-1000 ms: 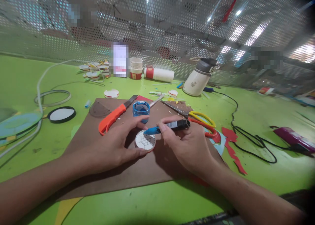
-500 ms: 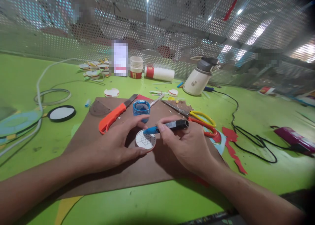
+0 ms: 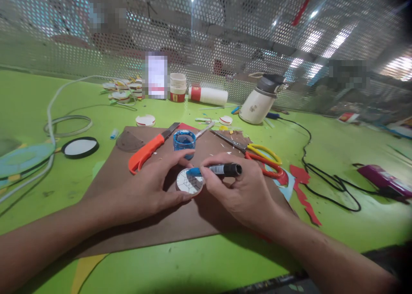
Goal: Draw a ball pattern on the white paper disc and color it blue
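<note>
My left hand (image 3: 149, 184) holds a small white disc (image 3: 186, 184) by its edge, thumb at the near side and fingers curved round the far side. Black lines in a honeycomb-like pattern cover the disc's top. Pinched in my right hand (image 3: 240, 186) is a marker pen (image 3: 222, 170) with a blue front part and a black end; its tip is over the disc's upper edge, and whether it touches I cannot tell. Just beyond my left fingertips stands an open jar of blue paint (image 3: 184, 141). Beneath both hands lies a brown board (image 3: 144, 231).
On the board are an orange utility knife (image 3: 148, 151) and scissors (image 3: 264, 154) with yellow and orange handles. Farther back stand a white bottle (image 3: 257, 105), paper cups (image 3: 209, 95) and a blurred-out screen (image 3: 156, 76). A black cable (image 3: 310, 156) and red paper scraps (image 3: 304, 186) lie right.
My right hand and the marker have shifted slightly left and lower, the pen now lying flatter over the disc. My left hand keeps its hold on the disc.
</note>
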`<state>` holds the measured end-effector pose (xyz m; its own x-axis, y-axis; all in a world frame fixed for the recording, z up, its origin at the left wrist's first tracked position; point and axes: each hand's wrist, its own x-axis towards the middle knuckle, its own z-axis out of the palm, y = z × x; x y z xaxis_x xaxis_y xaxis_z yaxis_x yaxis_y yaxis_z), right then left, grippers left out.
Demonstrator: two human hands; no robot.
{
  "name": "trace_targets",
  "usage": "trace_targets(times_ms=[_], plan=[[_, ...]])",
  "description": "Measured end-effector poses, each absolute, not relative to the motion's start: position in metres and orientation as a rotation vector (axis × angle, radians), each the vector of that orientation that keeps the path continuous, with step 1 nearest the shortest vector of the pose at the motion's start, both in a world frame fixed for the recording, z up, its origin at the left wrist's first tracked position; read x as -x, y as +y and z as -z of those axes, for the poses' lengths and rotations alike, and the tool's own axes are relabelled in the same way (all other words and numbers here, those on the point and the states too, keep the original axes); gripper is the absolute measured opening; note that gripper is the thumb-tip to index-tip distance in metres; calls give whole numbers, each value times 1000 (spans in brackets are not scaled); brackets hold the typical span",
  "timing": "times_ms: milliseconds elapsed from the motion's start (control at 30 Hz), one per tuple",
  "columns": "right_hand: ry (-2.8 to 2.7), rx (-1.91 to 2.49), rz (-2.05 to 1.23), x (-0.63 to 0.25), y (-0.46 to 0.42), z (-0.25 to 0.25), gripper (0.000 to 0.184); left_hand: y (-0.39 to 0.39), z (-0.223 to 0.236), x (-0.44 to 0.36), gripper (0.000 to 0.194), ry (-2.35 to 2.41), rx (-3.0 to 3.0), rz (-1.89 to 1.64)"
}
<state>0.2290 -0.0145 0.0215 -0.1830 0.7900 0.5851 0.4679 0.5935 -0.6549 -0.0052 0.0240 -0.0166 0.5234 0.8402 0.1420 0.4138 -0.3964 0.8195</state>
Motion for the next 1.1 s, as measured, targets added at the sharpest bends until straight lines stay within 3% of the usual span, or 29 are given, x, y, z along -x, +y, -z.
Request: trace_targets(times_ms=[400,667,900,1100], plan=[[-1593,1002,-488,-227,-12,-25,15,24,24,5,78,1073,-1935,-756],[-1682,1052,-582,-228,-13,-27,22,23,18,5,56,1046,-1970,-710],[-1705,1068,-569,-229,-13,-24,18,24,22,5,74,1045,-1962,-711],[-1709,1067,-606,-230,-14,-23,18,23,19,6,71,1051,-1981,-708]])
